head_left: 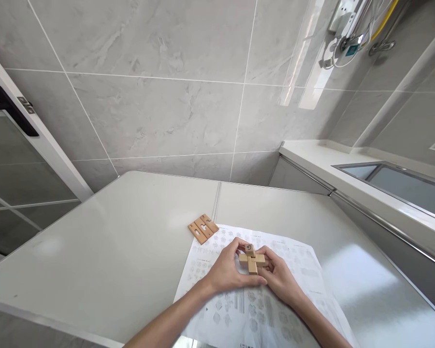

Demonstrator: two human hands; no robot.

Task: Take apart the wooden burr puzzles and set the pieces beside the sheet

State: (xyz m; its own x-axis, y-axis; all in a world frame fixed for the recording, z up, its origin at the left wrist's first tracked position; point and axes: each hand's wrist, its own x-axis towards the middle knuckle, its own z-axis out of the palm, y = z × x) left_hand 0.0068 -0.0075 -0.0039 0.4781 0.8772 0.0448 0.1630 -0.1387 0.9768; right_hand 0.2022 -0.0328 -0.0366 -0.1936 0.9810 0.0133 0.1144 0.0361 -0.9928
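Observation:
Between my two hands is a wooden burr puzzle (253, 261), made of pale interlocking bars in a cross shape, with a dark mark on its top block. My left hand (229, 268) curls round its left side, the thumb stretched along the near edge. On the other side my right hand (278, 275) grips the puzzle with bent fingers, some of them hidden behind it. Beneath both hands lies a large white printed sheet (203, 295) covered in small diagrams. Several flat brown wooden pieces with cut-out slots (203, 228) rest together at the sheet's upper left corner.
The white table (94, 251) has a seam running from its far edge. A grey tiled wall (159, 96) stands behind it. At right is a counter (311, 157) with a sink (402, 186); at left, a door with a black handle (14, 111).

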